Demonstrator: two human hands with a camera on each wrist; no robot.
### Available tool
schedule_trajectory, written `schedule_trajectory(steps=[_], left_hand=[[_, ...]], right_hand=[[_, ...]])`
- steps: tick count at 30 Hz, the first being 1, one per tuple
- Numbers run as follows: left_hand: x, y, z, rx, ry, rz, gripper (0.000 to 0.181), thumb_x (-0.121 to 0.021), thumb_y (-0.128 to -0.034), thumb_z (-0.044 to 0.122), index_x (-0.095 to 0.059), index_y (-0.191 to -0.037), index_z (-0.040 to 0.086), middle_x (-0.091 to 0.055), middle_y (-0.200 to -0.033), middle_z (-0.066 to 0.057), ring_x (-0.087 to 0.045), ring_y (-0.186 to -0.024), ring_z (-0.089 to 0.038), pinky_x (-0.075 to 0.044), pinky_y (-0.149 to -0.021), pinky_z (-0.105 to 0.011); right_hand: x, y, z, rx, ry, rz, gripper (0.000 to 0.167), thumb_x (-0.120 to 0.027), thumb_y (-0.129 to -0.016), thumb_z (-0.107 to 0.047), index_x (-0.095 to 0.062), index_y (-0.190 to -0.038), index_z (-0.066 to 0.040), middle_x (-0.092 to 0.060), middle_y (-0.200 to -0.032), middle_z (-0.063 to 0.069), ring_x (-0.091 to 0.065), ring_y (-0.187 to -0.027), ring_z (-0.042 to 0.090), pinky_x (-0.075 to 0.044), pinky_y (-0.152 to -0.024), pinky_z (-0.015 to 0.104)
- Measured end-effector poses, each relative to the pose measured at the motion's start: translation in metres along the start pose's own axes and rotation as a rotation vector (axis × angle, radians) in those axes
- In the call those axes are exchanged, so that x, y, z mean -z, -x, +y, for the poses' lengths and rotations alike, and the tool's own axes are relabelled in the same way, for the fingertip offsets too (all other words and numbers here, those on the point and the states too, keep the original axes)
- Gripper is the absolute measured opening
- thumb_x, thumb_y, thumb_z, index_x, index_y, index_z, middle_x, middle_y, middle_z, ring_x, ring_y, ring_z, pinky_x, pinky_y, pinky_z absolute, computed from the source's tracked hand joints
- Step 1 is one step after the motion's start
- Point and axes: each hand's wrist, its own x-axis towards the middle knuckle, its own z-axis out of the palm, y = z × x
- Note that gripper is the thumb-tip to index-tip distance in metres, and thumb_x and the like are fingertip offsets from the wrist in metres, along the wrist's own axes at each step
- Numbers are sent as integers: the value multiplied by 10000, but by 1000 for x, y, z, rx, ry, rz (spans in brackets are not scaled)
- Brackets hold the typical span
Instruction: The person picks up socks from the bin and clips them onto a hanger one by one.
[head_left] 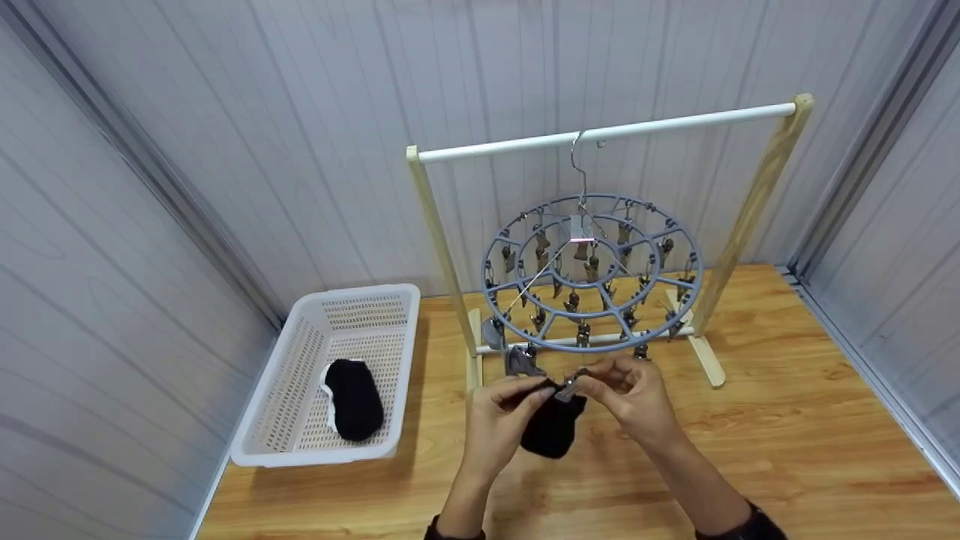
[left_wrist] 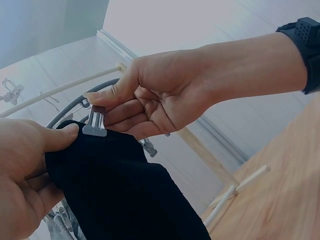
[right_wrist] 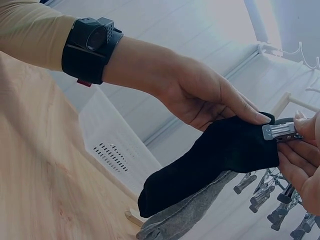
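Observation:
A black sock (head_left: 549, 429) hangs from the left hand (head_left: 496, 420), whose thumb and fingers pinch its top edge. The right hand (head_left: 634, 397) pinches a metal clip (head_left: 568, 389) at the sock's top corner. In the left wrist view the clip (left_wrist: 95, 122) lies over the edge of the black sock (left_wrist: 120, 180), with the right hand (left_wrist: 165, 92) on its handles and the left hand (left_wrist: 25, 170) beside it. Grey fabric (right_wrist: 190, 212) shows below the black sock (right_wrist: 210, 155) in the right wrist view.
A round grey-blue clip hanger (head_left: 592, 347) hangs by a hook from a white rod (head_left: 510, 148) on a wooden stand. Grey items (head_left: 519, 361) hang at its front left. To the left, a white basket (head_left: 409, 352) holds a black item (head_left: 356, 401) and a white one.

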Motion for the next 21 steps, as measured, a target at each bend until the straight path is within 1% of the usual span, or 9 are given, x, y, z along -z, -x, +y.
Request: schedule_trajectory(steps=[5,9,13,17,21], left_hand=[[0,0,-1,-4,-5,12,134,-832,-913,104,-847,-1038,59,-800,-971,-28,-749,-870,-166,-625,-735,-286],[0,-1,0,-8,-10,14,141,-830,-914,106,-844,-1044,52,-800,-973,-28,-746,-868,-165,-619,-730,-277],[0,-1,0,-31,-19,17,142,-824,-918,102,-841,-1042,35,-799,-970,-38,-744,-863,-166,-617,-725,-277],[-1,-1,-1,-37,-23,20,140,-826,-916,100,-841,-1037,32,-802,-979,-39,-746,-881,-175,-618,-742,-281],[-2,0,-1,-17,-17,19,136,-831,-914,108,-846,-1036,49,-802,-983,-20,-743,-896,-178,-616,-757,-277]], right_hand=[[0,-1,1,26,-7,-22,75,-719,-913,147,-665,-965,152,-793,-961,172,-780,-855,209,-633,-770,303],[1,-1,1,15,-3,-38,79,-719,-919,138,-664,-973,152,-791,-971,176,-777,-849,210,-642,-765,357],[1,-1,0,4,26,-58,82,-726,-928,116,-676,-991,132,-791,-992,177,-777,-863,217,-643,-779,397],[1,-1,0,2,48,-68,104,-737,-928,99,-679,-1012,119,-788,-1006,183,-779,-888,225,-642,-784,379],[1,-1,0,-4,64,-71,120,-737,-930,97,-661,-1018,125,-776,-997,200,-774,-882,222,-642,-782,360]])
